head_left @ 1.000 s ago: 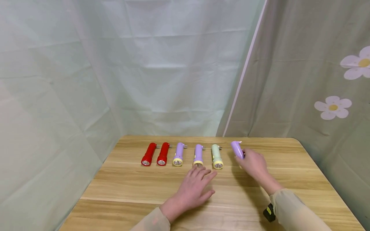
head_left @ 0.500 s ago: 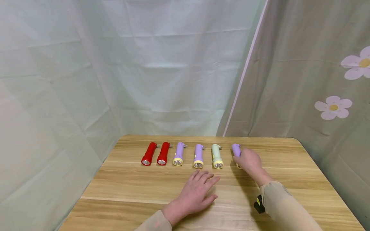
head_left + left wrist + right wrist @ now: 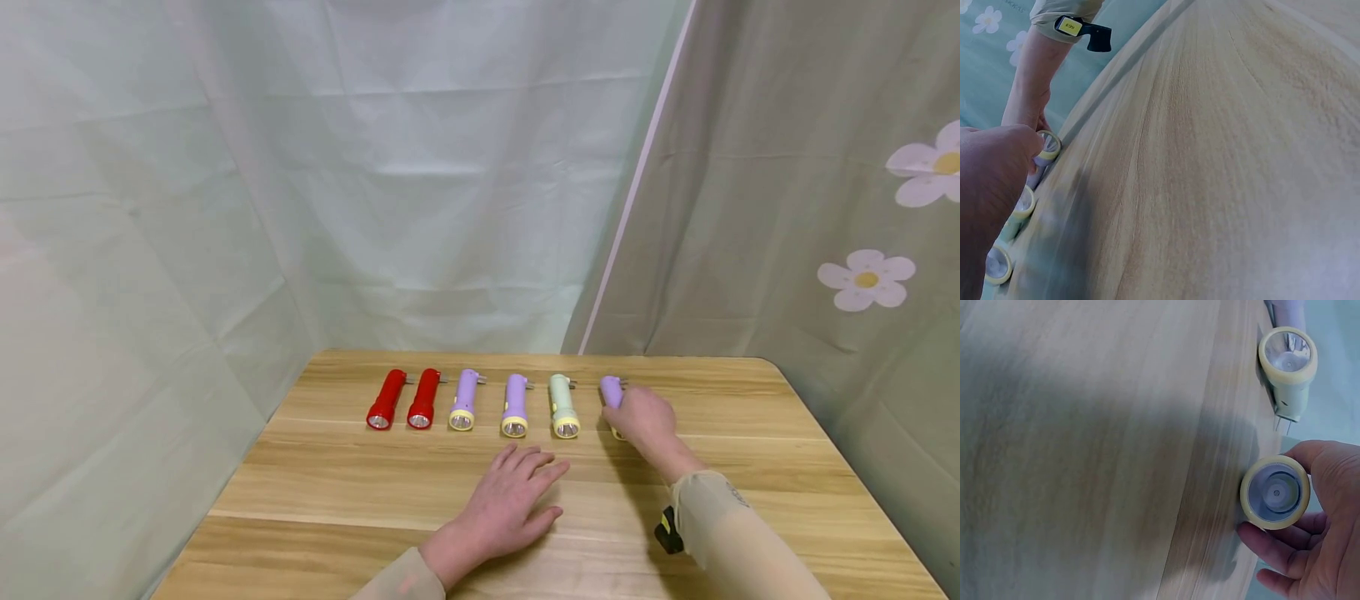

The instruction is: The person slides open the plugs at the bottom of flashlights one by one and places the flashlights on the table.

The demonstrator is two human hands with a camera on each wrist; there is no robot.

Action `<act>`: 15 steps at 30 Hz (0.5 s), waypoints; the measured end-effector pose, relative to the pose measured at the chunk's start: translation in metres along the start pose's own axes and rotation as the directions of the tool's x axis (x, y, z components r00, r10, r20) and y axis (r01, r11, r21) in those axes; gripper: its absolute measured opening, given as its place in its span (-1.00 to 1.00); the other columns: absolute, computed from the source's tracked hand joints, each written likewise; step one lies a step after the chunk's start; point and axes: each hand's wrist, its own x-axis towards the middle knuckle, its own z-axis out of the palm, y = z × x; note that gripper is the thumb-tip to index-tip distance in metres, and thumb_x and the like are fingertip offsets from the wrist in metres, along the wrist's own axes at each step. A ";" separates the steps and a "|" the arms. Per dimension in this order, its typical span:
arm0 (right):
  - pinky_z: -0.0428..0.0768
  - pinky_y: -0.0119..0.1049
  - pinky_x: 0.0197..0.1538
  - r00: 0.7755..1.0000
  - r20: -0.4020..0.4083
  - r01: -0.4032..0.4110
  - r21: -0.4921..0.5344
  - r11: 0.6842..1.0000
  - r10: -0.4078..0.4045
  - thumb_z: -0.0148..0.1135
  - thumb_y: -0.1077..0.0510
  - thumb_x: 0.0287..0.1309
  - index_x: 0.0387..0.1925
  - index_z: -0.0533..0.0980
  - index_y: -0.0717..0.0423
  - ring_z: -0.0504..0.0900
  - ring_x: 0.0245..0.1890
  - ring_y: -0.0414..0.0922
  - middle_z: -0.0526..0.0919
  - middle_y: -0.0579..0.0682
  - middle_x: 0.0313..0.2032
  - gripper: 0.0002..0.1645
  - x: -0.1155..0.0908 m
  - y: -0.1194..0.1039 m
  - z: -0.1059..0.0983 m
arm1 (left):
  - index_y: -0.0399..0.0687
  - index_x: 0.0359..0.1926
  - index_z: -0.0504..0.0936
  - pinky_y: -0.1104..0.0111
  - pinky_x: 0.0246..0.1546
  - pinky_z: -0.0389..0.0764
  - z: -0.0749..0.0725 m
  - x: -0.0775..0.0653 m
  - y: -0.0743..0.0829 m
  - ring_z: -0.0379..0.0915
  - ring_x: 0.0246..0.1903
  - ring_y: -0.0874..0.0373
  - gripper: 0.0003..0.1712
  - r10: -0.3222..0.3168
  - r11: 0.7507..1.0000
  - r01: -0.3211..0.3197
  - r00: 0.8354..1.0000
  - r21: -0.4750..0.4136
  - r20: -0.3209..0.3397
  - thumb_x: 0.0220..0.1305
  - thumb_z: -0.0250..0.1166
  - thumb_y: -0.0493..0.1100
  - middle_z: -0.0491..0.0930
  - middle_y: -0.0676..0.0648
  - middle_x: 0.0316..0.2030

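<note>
My right hand [image 3: 643, 415] grips a purple flashlight [image 3: 611, 390] with a yellow rim at the right end of a row. In the right wrist view its round yellow-rimmed lens [image 3: 1275, 492] faces the camera, thumb on one side and fingers curled on the other. Most of its barrel is hidden by the hand in the head view. Left of it lie a pale green flashlight [image 3: 562, 406], two purple flashlights [image 3: 515, 404] and two red flashlights [image 3: 387, 400]. My left hand [image 3: 510, 500] rests on the wooden table in front of the row, fingers spread and holding nothing.
The wooden table [image 3: 337, 500] ends at a pale curtain [image 3: 450, 208] behind and a grey curtain with flowers [image 3: 750, 208] at the right. Metal plug prongs [image 3: 573, 385] stick out sideways from the flashlights' rear ends. A black device [image 3: 669, 531] hangs at the right wrist.
My right hand has lowered the purple flashlight from a tilted, raised pose and lined it up beside the green one. My left hand has drawn back slightly from the row.
</note>
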 end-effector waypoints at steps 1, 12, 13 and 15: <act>0.44 -0.12 -0.51 1.000 -0.002 0.002 -0.011 1.000 -0.002 0.35 -0.07 0.04 -0.51 0.51 0.11 0.51 -0.57 -0.01 0.56 0.03 -0.56 -0.67 0.000 0.000 0.000 | 0.19 0.48 0.37 -0.04 0.41 0.21 0.000 0.000 0.000 0.29 0.37 0.02 -0.30 -0.002 1.000 0.002 1.000 0.000 0.003 0.41 0.24 0.22 0.46 -0.01 0.33; 0.43 -0.11 -0.51 1.000 -0.013 0.017 -0.086 0.996 -0.018 0.28 -0.27 0.22 -0.50 0.48 0.06 0.50 -0.59 -0.03 0.53 0.00 -0.58 -0.49 -0.005 0.000 -0.001 | 0.16 0.48 0.38 -0.08 0.39 0.23 -0.003 -0.004 -0.009 0.30 0.37 0.00 -0.28 -0.029 0.999 0.029 1.000 -0.030 -0.006 0.39 0.27 0.21 0.45 -0.03 0.34; 0.43 -0.12 -0.52 1.000 -0.011 0.016 -0.088 0.996 -0.017 0.27 -0.29 0.23 -0.49 0.48 0.06 0.50 -0.59 -0.03 0.53 0.00 -0.58 -0.48 -0.006 0.000 -0.002 | 0.16 0.47 0.38 -0.07 0.39 0.24 -0.004 -0.005 -0.010 0.30 0.36 0.00 -0.28 -0.033 0.999 0.032 0.999 -0.026 -0.014 0.38 0.28 0.20 0.46 -0.02 0.33; 0.42 -0.12 -0.52 1.000 -0.009 0.019 -0.093 0.995 -0.020 0.25 -0.31 0.26 -0.48 0.48 0.06 0.49 -0.59 -0.03 0.53 0.00 -0.57 -0.46 -0.007 0.000 -0.003 | 0.16 0.46 0.39 -0.06 0.38 0.24 -0.005 -0.007 -0.014 0.32 0.34 0.01 -0.28 -0.040 0.999 0.039 0.999 -0.016 -0.031 0.36 0.30 0.20 0.46 -0.01 0.31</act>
